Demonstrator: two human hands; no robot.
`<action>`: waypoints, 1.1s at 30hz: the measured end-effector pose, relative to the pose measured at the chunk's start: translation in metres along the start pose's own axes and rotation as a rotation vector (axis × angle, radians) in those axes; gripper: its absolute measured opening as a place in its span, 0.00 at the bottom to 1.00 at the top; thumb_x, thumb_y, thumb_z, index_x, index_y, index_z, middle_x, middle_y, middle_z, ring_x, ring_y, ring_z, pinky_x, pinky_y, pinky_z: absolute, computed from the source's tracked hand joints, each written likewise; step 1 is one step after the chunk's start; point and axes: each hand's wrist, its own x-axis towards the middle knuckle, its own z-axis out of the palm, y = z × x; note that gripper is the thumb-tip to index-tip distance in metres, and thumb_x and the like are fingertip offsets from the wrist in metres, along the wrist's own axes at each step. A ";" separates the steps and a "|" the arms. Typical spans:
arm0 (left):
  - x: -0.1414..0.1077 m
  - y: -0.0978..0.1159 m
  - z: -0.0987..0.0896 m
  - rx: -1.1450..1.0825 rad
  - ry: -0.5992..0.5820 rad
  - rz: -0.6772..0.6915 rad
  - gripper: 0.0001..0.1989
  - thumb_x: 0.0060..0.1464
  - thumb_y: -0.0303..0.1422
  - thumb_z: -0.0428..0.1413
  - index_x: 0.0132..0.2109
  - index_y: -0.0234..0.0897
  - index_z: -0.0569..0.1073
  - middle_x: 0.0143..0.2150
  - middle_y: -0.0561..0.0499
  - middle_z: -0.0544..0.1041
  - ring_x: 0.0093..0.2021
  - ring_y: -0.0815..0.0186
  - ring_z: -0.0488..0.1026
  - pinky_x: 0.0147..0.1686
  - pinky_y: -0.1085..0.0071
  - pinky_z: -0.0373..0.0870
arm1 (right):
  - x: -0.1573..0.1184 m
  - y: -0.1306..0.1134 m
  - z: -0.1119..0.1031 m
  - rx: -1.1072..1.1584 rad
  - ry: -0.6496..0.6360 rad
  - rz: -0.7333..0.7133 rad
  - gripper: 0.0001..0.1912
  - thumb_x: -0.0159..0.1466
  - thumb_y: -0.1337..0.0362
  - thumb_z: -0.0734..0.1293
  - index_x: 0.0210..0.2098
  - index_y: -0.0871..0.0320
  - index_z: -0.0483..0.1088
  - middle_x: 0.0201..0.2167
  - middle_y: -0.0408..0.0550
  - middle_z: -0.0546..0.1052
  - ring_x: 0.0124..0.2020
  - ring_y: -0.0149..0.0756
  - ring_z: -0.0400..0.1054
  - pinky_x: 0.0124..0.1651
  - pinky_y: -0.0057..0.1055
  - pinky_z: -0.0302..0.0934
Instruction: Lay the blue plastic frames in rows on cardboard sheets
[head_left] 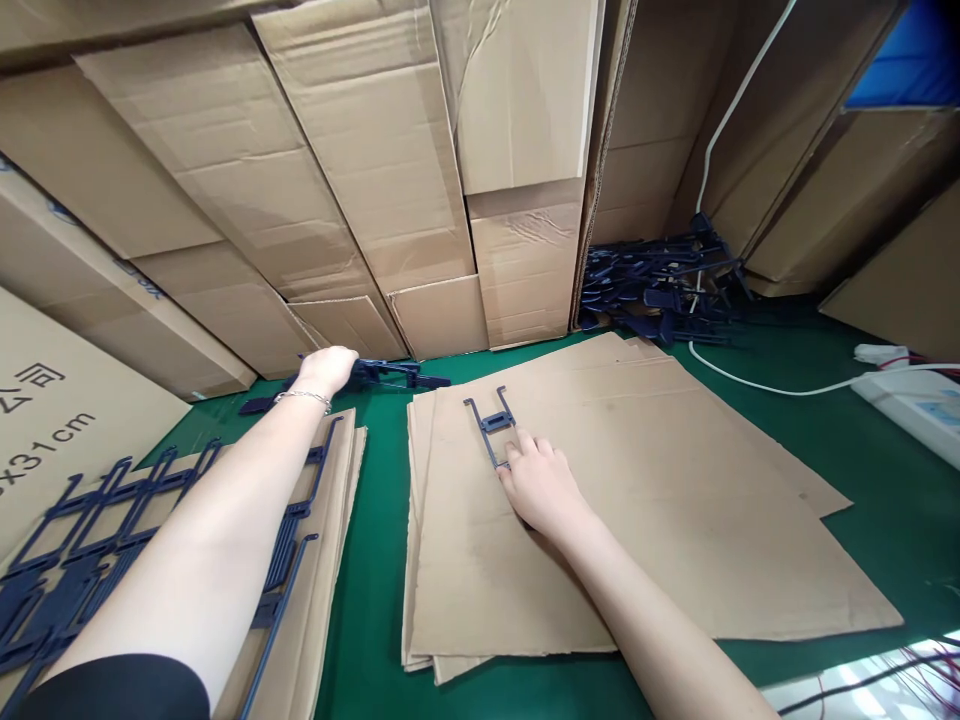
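Note:
My right hand (538, 482) rests on the near end of a dark blue plastic frame (496, 422), which lies on a stack of flat cardboard sheets (660, 500). Its fingers are bent around that end. My left hand (327, 371) reaches to the back left, over a small group of dark blue parts (386, 374) on the green table. Its fingers are curled and mostly hidden, so what they hold cannot be made out. Under my left forearm, several similar blue frames (124, 500) lie in rows on another cardboard stack (341, 520).
Cardboard boxes (360, 150) form a wall behind the green table (367, 600). A heap of blue parts (652, 285) lies at the back right. A white cable (780, 387) runs to a white device (915, 405). Thin wires (900, 680) lie at the lower right.

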 end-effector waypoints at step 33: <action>0.002 -0.081 0.065 0.092 -0.238 -0.147 0.52 0.34 0.34 0.66 0.64 0.37 0.48 0.64 0.40 0.52 0.64 0.47 0.40 0.56 0.44 0.45 | 0.002 0.000 0.006 -0.051 -0.062 0.019 0.21 0.66 0.59 0.53 0.55 0.59 0.63 0.61 0.54 0.57 0.52 0.47 0.59 0.47 0.40 0.58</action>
